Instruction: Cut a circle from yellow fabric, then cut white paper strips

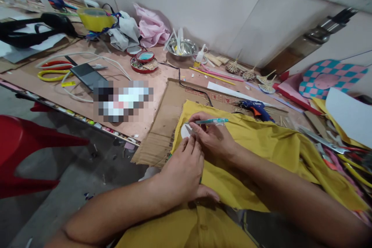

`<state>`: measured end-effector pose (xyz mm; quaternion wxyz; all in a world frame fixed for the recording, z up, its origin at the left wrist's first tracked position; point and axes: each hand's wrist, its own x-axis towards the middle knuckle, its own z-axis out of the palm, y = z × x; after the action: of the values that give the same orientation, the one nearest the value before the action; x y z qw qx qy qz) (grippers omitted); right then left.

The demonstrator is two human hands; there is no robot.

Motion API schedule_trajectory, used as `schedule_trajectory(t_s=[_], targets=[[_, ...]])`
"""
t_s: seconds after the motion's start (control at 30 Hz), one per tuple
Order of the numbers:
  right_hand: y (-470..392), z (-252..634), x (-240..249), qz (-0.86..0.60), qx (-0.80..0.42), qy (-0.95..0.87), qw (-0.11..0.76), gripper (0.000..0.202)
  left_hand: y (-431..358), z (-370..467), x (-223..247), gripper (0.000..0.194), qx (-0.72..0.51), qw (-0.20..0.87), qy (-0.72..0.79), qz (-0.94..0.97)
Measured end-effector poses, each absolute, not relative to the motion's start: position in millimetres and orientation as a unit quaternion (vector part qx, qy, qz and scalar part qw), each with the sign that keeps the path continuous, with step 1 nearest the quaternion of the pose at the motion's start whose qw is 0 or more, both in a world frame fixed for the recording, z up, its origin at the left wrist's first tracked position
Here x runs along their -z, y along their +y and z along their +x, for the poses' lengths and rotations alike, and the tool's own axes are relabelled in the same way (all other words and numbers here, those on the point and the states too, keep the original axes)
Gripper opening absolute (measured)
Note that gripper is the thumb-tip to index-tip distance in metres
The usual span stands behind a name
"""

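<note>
A piece of yellow cloth (270,147) is spread over a sheet of cardboard (159,128) at the table's front edge. Near the cloth's left edge lies a small rounded white piece (185,131), perhaps paper, partly covered by my fingers. My left hand (184,166) rests flat with its fingertips on the white piece and its thumb spread over the cloth. A clear pen with a teal tint (216,121) is gripped in my right hand (216,137); its tip meets the white piece's edge, though the exact contact is hard to see.
Behind the cloth lies a blue glue gun (257,109). Scissors (324,141) are at the right. Yellow-handled scissors (55,75), a dark phone (90,77), a bead tray (143,64) and a metal bowl (188,48) stand leftward. A red stool (26,139) is on the floor.
</note>
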<state>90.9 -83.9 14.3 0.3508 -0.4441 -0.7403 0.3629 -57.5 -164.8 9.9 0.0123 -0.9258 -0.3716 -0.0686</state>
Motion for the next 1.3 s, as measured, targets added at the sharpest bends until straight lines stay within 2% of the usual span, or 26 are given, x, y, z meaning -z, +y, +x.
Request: schedule_trajectory(t_s=[1.3], targets=[[-85.8, 84.5, -16.1, -0.434, -0.35, -0.764, 0.325, 0.01, -164.4, -58.8, -8.0, 0.125, 0.081, -0.004, -0.375, -0.923]])
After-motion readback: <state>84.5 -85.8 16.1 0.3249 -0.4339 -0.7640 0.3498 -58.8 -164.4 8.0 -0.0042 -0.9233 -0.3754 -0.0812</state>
